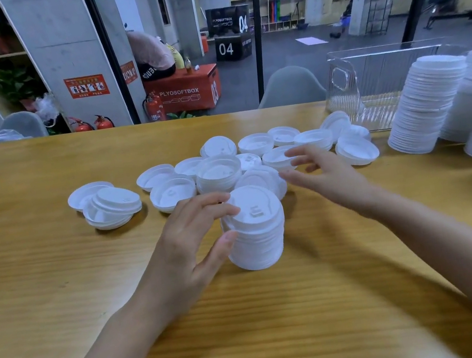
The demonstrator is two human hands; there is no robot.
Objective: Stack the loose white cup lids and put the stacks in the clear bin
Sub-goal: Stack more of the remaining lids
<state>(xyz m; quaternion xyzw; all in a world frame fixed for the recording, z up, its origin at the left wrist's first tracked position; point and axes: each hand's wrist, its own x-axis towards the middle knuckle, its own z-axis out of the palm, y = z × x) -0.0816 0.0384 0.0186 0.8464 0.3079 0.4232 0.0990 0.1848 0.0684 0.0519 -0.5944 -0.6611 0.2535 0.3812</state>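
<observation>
A short stack of white lids point(255, 231) is standing upright on the wooden tabletop point(41, 274), near its front and roughly in the middle. The left hand point(187, 243) is gripping this stack from its left side, the thumb pressing against the wall of the stack and the curled fingers resting over the upper rim of the top lid. The right hand point(326, 177) is hovering just behind and to the right of the stack, holding nothing, its fingers spread and loosely bent above the loose lids point(255, 144); it is blurred. Those loose lids are lying scattered in a band across the middle of the tabletop, some dome up and some hollow side up, several overlapping or nested, with a low pile point(218, 175) among them and a small separate cluster point(108, 205) lying further left. The clear bin point(349, 97) is sitting at the far right of the tabletop, behind the lids, with one lid leaning against its near corner. Tall stacks point(427, 109) of white lids are standing just to the right of the bin, leaning slightly.
</observation>
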